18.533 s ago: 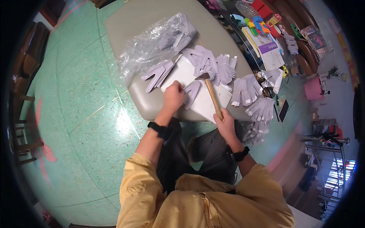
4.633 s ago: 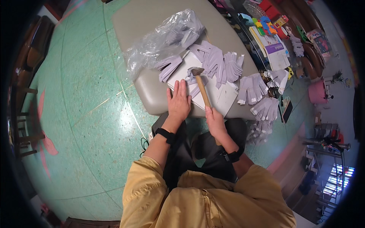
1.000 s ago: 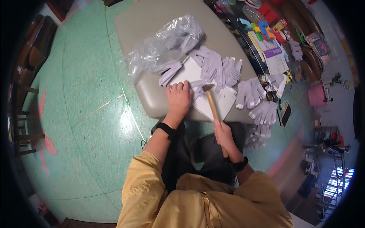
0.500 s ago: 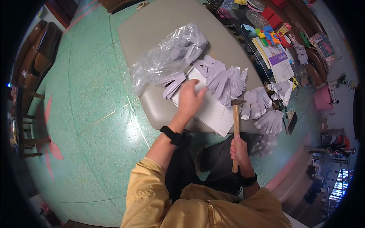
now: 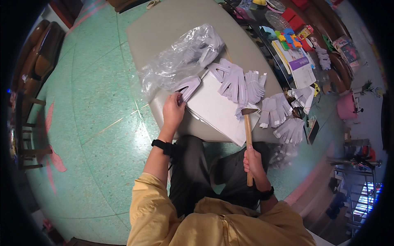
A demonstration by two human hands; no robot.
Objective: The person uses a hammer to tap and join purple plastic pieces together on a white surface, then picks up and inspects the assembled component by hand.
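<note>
My left hand point(image 5: 174, 111) is closed, its fingertips pinching the near end of a small stack of pale lilac, V-shaped folded paper strips point(image 5: 190, 87). That stack lies at the left edge of a white board or sheet pile point(image 5: 219, 110). A hammer point(image 5: 248, 133) with a wooden handle is gripped in my right hand point(image 5: 253, 160); its dark metal head rests or hovers over the board's right part, contact being hard to tell. Fanned bundles of similar strips point(image 5: 236, 84) lie along the board's far right side. Above the left stack, a clear plastic bag point(image 5: 172, 61) holds more strips.
Everything sits on a grey padded bench point(image 5: 158, 24). More strip bundles point(image 5: 276, 110) spread along its right edge. Beyond is a dark table with papers point(image 5: 301, 67), toy bricks point(image 5: 289, 39) and a rope coil point(image 5: 323, 59). A pink bucket point(image 5: 347, 104) stands at right.
My left hand has moved left and nearer to me, from above the board to the V-shaped strips, and its fingers have closed. The hammer has shifted slightly left.
</note>
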